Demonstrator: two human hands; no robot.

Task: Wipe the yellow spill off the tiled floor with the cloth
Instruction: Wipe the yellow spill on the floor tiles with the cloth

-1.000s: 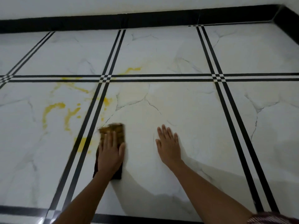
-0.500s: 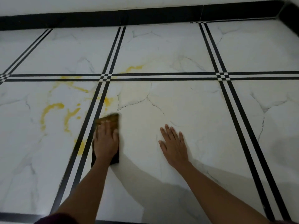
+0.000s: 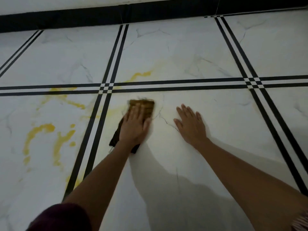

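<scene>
Yellow-stained brown cloth (image 3: 144, 104), apparently soft and limp, lies under the flat left hand (image 3: 133, 126); right hand (image 3: 190, 125) spread on white tiled floor (image 3: 216, 114). Palm pressure should steer it best.

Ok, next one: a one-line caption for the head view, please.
Left hand presses a stained dark cloth on the tiled floor beside the yellow spill; right hand rests flat alongside.

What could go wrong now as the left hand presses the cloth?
The cloth under the left hand looks stained yellow at its front edge, so it may smear rather than lift. The thick yellow spill lies left of the black lines, easy to spread. The right hand presses flat on a possibly wet floor and might slip.
</scene>
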